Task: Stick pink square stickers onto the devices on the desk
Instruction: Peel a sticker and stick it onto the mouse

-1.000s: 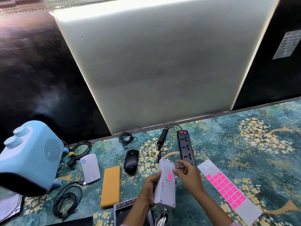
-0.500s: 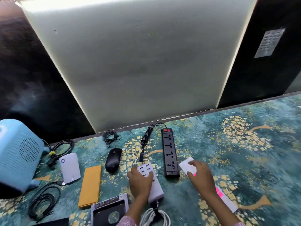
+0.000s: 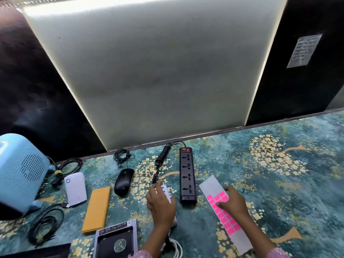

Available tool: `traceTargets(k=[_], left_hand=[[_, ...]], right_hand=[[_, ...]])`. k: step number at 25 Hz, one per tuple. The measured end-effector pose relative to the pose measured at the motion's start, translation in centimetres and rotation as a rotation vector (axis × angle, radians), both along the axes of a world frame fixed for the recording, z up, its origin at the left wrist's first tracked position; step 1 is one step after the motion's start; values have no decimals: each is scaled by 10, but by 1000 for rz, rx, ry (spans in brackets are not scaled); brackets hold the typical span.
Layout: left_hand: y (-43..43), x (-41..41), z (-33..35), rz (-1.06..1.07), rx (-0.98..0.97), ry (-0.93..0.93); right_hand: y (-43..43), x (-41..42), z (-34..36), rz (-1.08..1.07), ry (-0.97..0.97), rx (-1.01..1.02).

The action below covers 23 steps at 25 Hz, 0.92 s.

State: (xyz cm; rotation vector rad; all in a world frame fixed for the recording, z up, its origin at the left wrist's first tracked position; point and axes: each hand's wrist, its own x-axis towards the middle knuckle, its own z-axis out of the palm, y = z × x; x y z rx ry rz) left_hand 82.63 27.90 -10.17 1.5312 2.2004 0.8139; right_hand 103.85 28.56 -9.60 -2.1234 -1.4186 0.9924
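Note:
The sticker sheet (image 3: 211, 185), a grey backing strip with several pink squares (image 3: 229, 223), lies on the desk at the right. My right hand (image 3: 235, 203) rests palm down on it, fingertips touching the top pink squares. My left hand (image 3: 161, 206) covers a white multi-socket charger (image 3: 165, 189) that lies flat on the desk, fingers wrapped over its sides. The pink sticker on the charger is hidden. Between my hands lies a black power strip (image 3: 188, 175). To the left are a black mouse (image 3: 123, 181), an orange case (image 3: 96, 209) and a white power bank (image 3: 75, 189).
A light blue heater-like box (image 3: 20, 174) stands at far left. Coiled black cables (image 3: 44, 226) lie near it. A drive caddy (image 3: 116, 241) and a white cable (image 3: 176, 248) sit at the near edge. A lit panel (image 3: 167, 71) rises behind the patterned desk mat (image 3: 279, 183).
The white charger, held up in both hands a second ago, now lies flat under my left hand. My right hand has moved right onto the sticker sheet.

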Motion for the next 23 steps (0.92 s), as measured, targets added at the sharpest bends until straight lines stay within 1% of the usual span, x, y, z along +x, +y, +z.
traceTargets(k=[1,2,3,4,6,7,8,9,10,11,12,13,15,18,23], left_hand=[[-1,8,4,-105,92,-62],[-2,17,10,-201,121,-157],[-1,26,17,-275,95,-274],[1,35,26,-303,26,-411],[10,50,38,-242,-164,-744],[14,55,39,-208,-227,-874],[17,57,39,-168,-267,-937],[19,56,39,-131,-294,-964],[21,55,38,-103,-319,-989],[21,55,39,-92,-339,-1014],[21,56,40,-97,-359,-1042],[19,58,44,-113,-382,-1070],[17,62,53,-130,-415,-1099],[16,61,56,-131,-451,-1091],[16,59,54,-51,-489,-1143]], right_hand=[[1,3,7,12,90,36],[3,6,14,44,175,63],[4,9,20,92,245,72],[5,11,26,142,299,65],[6,15,33,230,346,29],[6,16,35,252,343,10],[4,15,36,251,330,9],[3,13,36,231,289,57],[0,11,36,202,215,180],[-1,8,34,192,119,350],[-3,5,31,216,40,513],[-3,1,28,258,-4,617],[-5,-6,24,329,-62,675],[-4,-9,13,353,-92,706],[-5,-14,11,297,31,781]])
